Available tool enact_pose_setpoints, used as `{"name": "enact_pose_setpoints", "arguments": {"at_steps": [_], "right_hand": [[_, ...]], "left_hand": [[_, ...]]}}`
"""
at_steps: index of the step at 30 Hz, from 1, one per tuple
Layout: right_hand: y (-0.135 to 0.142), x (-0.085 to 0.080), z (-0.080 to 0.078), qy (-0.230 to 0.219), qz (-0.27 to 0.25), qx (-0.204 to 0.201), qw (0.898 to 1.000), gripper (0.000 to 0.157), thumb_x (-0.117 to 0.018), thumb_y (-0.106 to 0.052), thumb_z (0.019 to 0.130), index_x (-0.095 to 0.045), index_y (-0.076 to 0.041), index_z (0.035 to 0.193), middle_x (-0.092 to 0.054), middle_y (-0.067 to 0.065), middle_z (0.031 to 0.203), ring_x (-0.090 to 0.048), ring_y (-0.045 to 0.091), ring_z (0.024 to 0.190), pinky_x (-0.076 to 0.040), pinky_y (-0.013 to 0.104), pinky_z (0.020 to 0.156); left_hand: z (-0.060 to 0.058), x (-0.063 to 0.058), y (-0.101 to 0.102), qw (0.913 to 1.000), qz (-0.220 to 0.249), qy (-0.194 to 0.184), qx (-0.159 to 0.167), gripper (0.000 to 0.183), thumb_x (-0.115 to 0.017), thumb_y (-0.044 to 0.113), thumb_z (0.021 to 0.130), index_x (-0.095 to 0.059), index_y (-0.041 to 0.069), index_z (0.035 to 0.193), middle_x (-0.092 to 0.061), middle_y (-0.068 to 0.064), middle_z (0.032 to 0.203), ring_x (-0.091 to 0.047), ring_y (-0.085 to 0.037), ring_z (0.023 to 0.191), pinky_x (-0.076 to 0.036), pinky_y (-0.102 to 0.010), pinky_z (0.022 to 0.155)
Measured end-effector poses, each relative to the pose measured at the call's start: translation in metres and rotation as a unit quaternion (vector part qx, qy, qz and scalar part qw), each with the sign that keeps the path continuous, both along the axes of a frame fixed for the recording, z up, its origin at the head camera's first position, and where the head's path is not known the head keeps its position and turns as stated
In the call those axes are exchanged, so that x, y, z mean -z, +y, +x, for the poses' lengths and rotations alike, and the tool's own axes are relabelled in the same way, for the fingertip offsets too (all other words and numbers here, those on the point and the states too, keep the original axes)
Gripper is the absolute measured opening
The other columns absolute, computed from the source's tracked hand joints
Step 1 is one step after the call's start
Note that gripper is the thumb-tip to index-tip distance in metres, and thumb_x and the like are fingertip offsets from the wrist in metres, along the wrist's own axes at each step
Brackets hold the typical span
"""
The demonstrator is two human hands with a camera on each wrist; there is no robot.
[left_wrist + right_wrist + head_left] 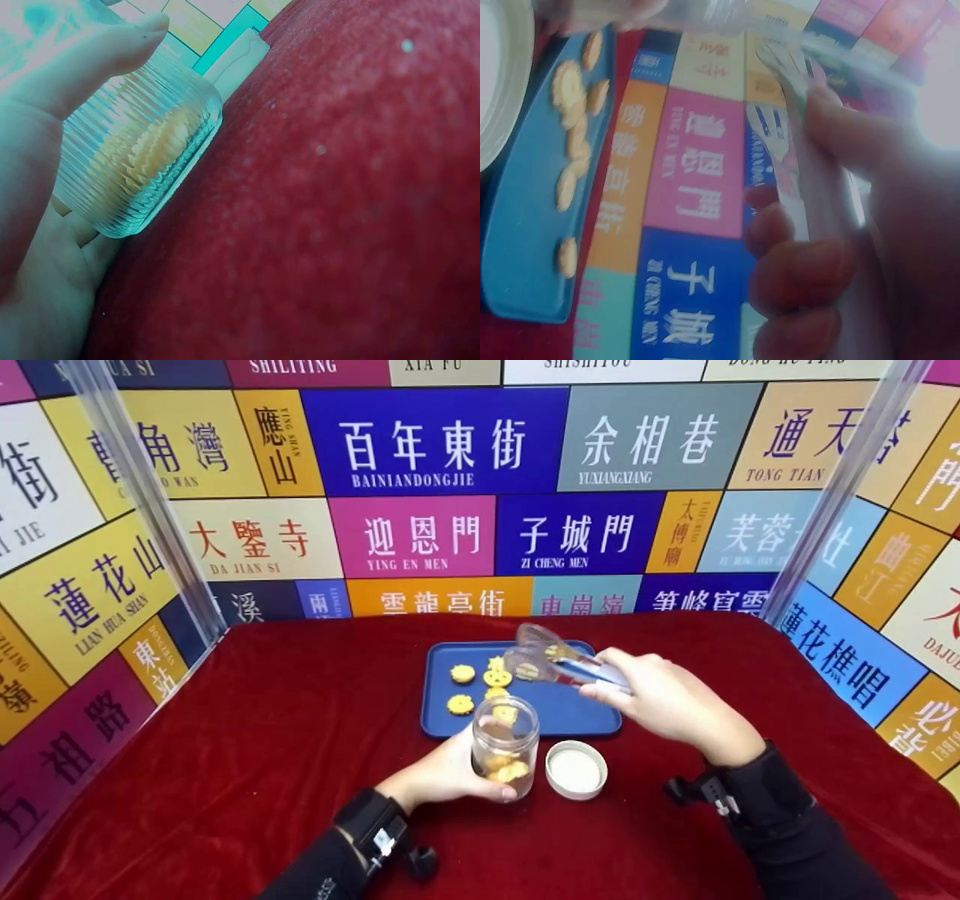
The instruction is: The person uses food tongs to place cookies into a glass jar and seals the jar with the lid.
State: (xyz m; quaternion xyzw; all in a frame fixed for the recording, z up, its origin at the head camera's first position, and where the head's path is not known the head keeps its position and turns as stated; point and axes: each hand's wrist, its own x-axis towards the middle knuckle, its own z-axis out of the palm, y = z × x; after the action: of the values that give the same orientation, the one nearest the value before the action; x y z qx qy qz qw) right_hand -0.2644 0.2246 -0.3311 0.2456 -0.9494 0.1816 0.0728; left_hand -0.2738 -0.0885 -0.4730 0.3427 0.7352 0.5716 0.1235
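My left hand (439, 771) grips a clear ribbed jar (97, 202), thumb on one side and fingers round the other. Several yellow biscuits (169, 142) with wavy edges lie at the bottom of the jar, which has no lid on. My right hand (667, 697) holds a pair of food tongs (814, 187) by the handles. The tips of the tongs are spread apart above the blue tray (577, 720), with no biscuit visible between them. On the tray lie several round yellow biscuits (460, 705), some partly hidden behind the jar and the tongs.
Right of the jar, a white round lid (576, 770) lies on the dark red cloth (315, 720) that covers the table. Behind the table stands a wall of coloured signs (435, 442), with a transparent post (150, 495) at each back corner.
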Motion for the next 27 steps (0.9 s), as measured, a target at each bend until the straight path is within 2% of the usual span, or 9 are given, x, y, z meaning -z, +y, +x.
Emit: {"name": "enact_pose_setpoints", "arguments": {"at_steps": [4, 14, 18, 21, 27], "right_hand": [[0.007, 0.008, -0.012, -0.003, -0.01, 0.038, 0.999, 0.043, -0.071, -0.05, 0.101, -0.065, -0.012, 0.119, -0.06, 0.002, 0.079, -0.054, 0.02, 0.066, -0.042, 0.035, 0.058], [0.022, 0.033, -0.035, -0.052, -0.038, 0.102, 0.993, 0.051, -0.071, -0.05, 0.1, -0.066, -0.003, 0.119, -0.063, 0.006, 0.084, -0.058, 0.023, 0.074, -0.042, 0.036, 0.063], [0.026, 0.047, -0.046, -0.073, -0.032, 0.128, 0.989, 0.051, -0.07, -0.051, 0.099, -0.065, -0.004, 0.119, -0.065, 0.008, 0.088, -0.059, 0.025, 0.076, -0.042, 0.036, 0.063], [0.026, 0.055, -0.053, -0.077, -0.025, 0.133, 0.988, 0.051, -0.069, -0.049, 0.1, -0.064, -0.002, 0.119, -0.067, 0.011, 0.091, -0.06, 0.027, 0.078, -0.044, 0.038, 0.065], [0.029, 0.061, -0.066, -0.07, 0.0, 0.151, 0.986, 0.049, -0.067, -0.046, 0.103, -0.064, 0.0, 0.117, -0.067, 0.016, 0.094, -0.061, 0.032, 0.08, -0.048, 0.044, 0.07]], "left_hand": [[0.0, -0.001, 0.0, 1.0, -0.003, -0.003, -0.001, 0.083, -0.095, 0.016, 0.08, -0.05, 0.019, 0.15, -0.068, 0.004, 0.135, -0.064, -0.016, 0.126, -0.047, -0.033, 0.114], [0.0, -0.002, 0.0, 0.9999, -0.011, 0.001, -0.006, 0.082, -0.095, 0.018, 0.08, -0.05, 0.021, 0.148, -0.069, 0.005, 0.134, -0.064, -0.015, 0.125, -0.047, -0.032, 0.113], [0.0, -0.002, -0.001, 0.9999, -0.012, 0.001, -0.003, 0.082, -0.095, 0.02, 0.08, -0.05, 0.022, 0.149, -0.068, 0.006, 0.136, -0.063, -0.015, 0.127, -0.046, -0.033, 0.114], [0.001, -0.001, -0.002, 1.0, -0.007, -0.001, -0.002, 0.084, -0.095, 0.019, 0.08, -0.049, 0.021, 0.151, -0.067, 0.005, 0.137, -0.062, -0.016, 0.128, -0.046, -0.033, 0.115], [0.001, -0.001, 0.0, 1.0, 0.001, 0.004, 0.004, 0.084, -0.095, 0.02, 0.08, -0.049, 0.021, 0.151, -0.067, 0.004, 0.138, -0.062, -0.017, 0.129, -0.046, -0.035, 0.116]]}}
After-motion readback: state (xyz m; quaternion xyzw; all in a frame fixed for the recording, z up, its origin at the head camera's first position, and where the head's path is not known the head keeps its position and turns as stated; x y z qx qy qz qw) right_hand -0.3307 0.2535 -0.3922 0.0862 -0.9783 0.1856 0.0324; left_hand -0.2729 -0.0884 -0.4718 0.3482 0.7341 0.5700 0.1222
